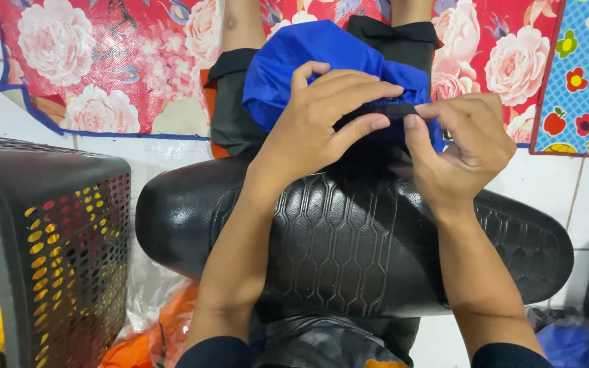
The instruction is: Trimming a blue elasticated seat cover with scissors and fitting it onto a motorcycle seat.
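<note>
Blue cloth [288, 71], black-hemmed, pinched by both hands [322, 123] [465, 146] over embossed black seat [349, 238].

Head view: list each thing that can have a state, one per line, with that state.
Blue fabric cover: bunched up, black edge band pinched by both hands.
Left hand: grip closed on the black edge band.
Right hand: grip pinching the same band.
Black seat: lying flat beneath the forearms, uncovered.
Black perforated basket: upright, yellow and red cloth inside.
Floral mat: spread flat.
</note>
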